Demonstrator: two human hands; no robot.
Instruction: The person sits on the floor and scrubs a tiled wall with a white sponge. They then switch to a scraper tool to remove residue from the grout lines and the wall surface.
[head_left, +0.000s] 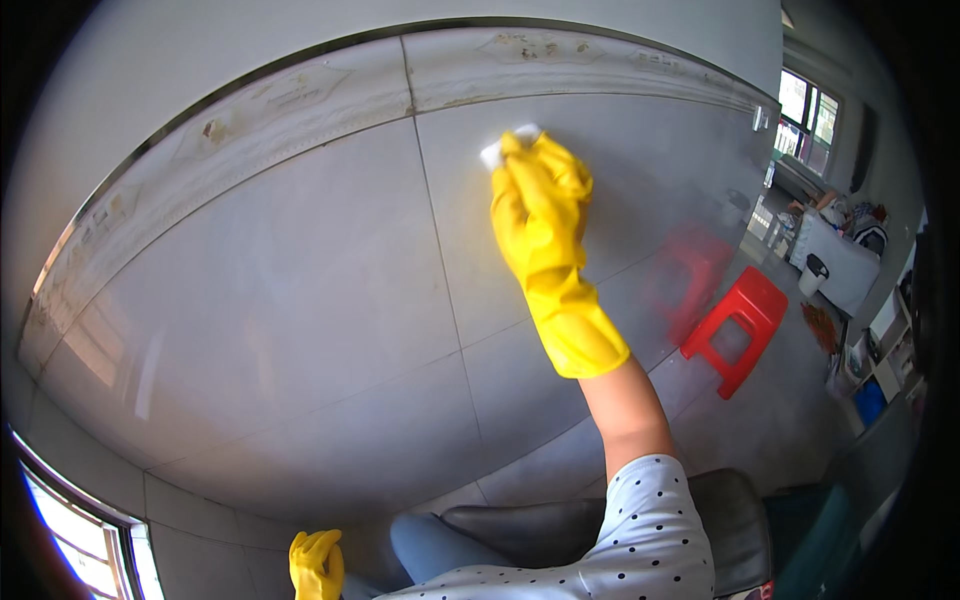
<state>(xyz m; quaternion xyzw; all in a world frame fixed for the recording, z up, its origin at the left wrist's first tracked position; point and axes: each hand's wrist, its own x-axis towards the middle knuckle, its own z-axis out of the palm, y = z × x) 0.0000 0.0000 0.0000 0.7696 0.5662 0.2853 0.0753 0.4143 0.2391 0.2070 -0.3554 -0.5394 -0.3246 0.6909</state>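
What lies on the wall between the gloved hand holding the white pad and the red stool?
Only bare grey glossy tile, with the stool's faint red reflection on it, lies between the right hand on the white pad and the red stool, as the head view shows.

A home: glossy tiled wall (300, 300), red plastic stool (735, 335), cluttered shelves (880, 360).

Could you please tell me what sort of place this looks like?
Probably a room in a home: a glossy grey tiled wall with a patterned border, a red plastic stool on the floor, and a window at the far end.
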